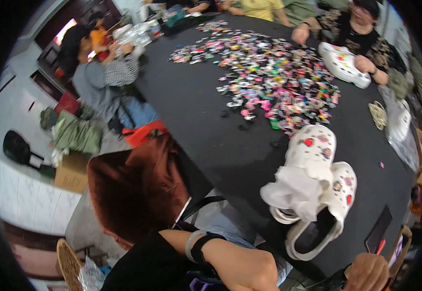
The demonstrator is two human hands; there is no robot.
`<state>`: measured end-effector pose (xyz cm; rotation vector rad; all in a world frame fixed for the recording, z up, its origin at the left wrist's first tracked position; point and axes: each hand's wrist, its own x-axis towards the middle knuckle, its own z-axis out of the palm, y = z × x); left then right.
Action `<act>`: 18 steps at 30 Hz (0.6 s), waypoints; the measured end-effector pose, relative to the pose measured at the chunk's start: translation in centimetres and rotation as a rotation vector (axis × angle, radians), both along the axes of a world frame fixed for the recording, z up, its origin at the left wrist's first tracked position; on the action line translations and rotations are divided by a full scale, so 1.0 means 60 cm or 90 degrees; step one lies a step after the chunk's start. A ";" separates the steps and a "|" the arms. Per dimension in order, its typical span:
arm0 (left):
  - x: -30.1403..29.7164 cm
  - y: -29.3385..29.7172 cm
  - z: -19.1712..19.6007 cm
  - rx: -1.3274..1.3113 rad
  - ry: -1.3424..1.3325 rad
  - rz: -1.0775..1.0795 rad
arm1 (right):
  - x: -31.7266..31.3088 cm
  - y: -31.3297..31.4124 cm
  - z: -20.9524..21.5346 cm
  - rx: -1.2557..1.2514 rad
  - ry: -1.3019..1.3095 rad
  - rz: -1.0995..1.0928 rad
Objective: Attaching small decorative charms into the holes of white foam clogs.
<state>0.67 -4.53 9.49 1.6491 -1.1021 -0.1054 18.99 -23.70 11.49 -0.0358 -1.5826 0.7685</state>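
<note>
A pair of white clogs stands on the black table in front of me. The left clog (313,145) carries several small coloured charms on its toe, with crumpled white paper (298,191) bulging out of its opening. Beside it, the right clog (341,189) also bears charms and shows a dark insole. My left hand (252,269), a band and a dark strap at its wrist, is low in front of the clogs; its fingers are cut off by the lower edge. My right hand (366,274) is curled closed at the lower right; what it holds, if anything, is hidden.
A large heap of colourful charms (274,72) covers the table's far middle. A dark phone-like slab (379,228) and a small red object (380,246) lie near my right hand. Across the table, a person handles another white clog (344,65). A brown cloth-covered chair (133,189) is left.
</note>
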 end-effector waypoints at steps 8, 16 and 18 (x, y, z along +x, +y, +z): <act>-0.190 0.234 -0.025 0.061 0.074 0.592 | -0.051 -0.011 -0.041 -0.534 -0.280 -0.504; -0.436 0.449 -0.266 -0.348 0.500 1.372 | -0.026 -0.040 -0.095 -0.500 -0.024 -0.562; -0.490 0.458 -0.386 -0.499 0.570 1.413 | -0.028 -0.035 -0.099 -0.463 0.089 -0.567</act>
